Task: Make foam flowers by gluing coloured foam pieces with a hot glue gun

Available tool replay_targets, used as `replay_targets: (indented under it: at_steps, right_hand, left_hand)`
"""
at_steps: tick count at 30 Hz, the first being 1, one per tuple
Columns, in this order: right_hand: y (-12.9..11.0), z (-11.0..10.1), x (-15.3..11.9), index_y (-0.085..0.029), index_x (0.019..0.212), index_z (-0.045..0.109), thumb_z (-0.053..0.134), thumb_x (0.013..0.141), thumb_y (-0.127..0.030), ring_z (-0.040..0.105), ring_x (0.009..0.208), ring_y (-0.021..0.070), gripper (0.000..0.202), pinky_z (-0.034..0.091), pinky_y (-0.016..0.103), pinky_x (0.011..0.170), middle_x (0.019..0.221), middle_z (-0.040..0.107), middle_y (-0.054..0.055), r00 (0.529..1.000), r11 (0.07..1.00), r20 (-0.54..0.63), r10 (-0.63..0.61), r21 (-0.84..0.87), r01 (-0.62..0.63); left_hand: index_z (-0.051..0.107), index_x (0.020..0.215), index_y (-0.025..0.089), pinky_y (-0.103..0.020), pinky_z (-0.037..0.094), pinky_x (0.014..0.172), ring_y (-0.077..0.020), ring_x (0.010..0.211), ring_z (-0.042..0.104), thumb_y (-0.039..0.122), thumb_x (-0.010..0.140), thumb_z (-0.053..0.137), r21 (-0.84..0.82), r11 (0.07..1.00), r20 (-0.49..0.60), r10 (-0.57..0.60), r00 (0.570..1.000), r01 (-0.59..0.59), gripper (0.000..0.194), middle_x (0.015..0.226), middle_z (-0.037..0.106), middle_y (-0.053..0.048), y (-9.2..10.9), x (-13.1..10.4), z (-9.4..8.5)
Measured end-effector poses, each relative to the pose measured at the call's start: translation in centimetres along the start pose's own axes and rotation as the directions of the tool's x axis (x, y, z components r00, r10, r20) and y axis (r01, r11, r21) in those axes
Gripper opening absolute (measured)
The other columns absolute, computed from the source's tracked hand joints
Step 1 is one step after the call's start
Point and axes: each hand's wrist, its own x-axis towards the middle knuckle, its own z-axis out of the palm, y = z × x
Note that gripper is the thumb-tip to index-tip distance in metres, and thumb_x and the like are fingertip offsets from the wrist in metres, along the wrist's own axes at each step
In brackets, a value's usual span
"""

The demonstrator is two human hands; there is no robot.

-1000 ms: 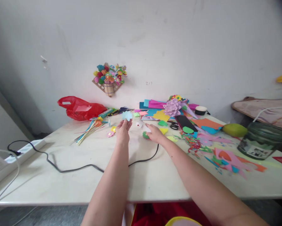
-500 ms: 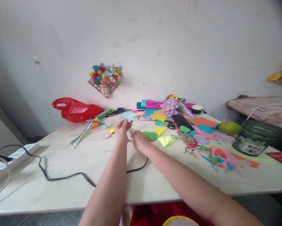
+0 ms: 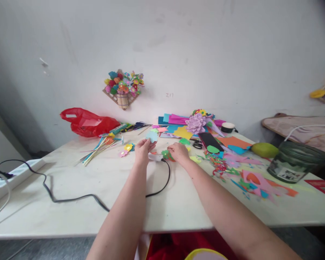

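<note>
Between the fingers of my left hand (image 3: 144, 149) is a light blue foam piece (image 3: 152, 136), raised above the table. To its right, my right hand (image 3: 179, 151) is over the green foam pieces (image 3: 166, 155), its fingers pressed together at their edge; whether it grips one is too small to tell. A white device (image 3: 155, 157) with a black cable lies between my hands. Yellow and pink foam flowers (image 3: 128, 147) rest left of my left hand.
A black cable (image 3: 70, 200) crosses the table's left side. Thin sticks (image 3: 97, 151) and a red bag (image 3: 89, 123) lie back left. Scissors (image 3: 197, 144), foam scraps (image 3: 260, 180) and a green glass jar (image 3: 295, 162) are on the right.
My right hand has moved right, away from my left hand, to the green foam pieces, uncovering the white device. My left hand still holds the light blue piece, slightly further right.
</note>
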Motion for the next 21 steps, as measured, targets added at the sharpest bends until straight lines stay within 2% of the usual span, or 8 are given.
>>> replay_targets:
  at_steps: [6, 12, 17, 21]
  right_hand:
    - [-0.8, 0.9, -0.4, -0.026, 0.083, 0.067, 0.048, 0.075, -0.037, 0.043, 0.092, 0.0223, 0.023, 0.027, 0.034, 0.074, 0.096, 0.060, 0.004, 0.991, 0.989, -0.007, -0.136, -0.053, 0.136]
    - [-1.0, 1.0, -0.5, -0.023, 0.074, 0.069, 0.050, 0.076, -0.031, 0.040, 0.097, 0.0222, 0.021, 0.024, 0.035, 0.076, 0.103, 0.059, 0.005, 0.970, 0.967, -0.005, -0.242, -0.080, 0.241]
    - [-1.2, 1.0, -0.4, -0.021, 0.075, 0.067, 0.050, 0.076, -0.027, 0.043, 0.094, 0.0201, 0.018, 0.024, 0.033, 0.077, 0.099, 0.061, 0.005, 0.971, 0.970, -0.035, -0.237, -0.070, 0.235]
    - [-1.3, 0.5, -0.3, -0.018, 0.081, 0.063, 0.043, 0.081, -0.030, 0.049, 0.086, 0.0183, 0.024, 0.026, 0.030, 0.074, 0.087, 0.063, 0.007, 0.984, 0.989, -0.107, -0.145, -0.053, 0.140]
  left_hand:
    - [0.049, 0.070, 0.013, -0.025, 0.049, 0.062, -0.0182, 0.068, 0.064, 0.026, 0.057, 0.068, 0.028, 0.999, 0.023, -0.026, 0.999, 0.026, 0.026, 0.063, 0.060, -0.002, 0.0, -0.3, 0.2]
    - [0.048, 0.068, 0.013, -0.023, 0.049, 0.058, -0.0182, 0.067, 0.064, 0.025, 0.057, 0.068, 0.030, 0.999, 0.036, -0.044, 0.998, 0.043, 0.026, 0.060, 0.059, -0.001, 0.2, -0.4, 0.4]
    - [0.047, 0.068, 0.013, -0.022, 0.049, 0.057, -0.0177, 0.065, 0.064, 0.025, 0.057, 0.067, 0.034, 0.998, 0.028, -0.054, 0.998, 0.053, 0.026, 0.059, 0.058, -0.001, 0.2, -0.4, 0.4]
    - [0.049, 0.069, 0.013, -0.022, 0.049, 0.056, -0.0173, 0.064, 0.064, 0.025, 0.057, 0.068, 0.048, 0.998, 0.038, -0.053, 0.998, 0.051, 0.025, 0.060, 0.059, -0.001, 0.2, -0.5, 0.5]
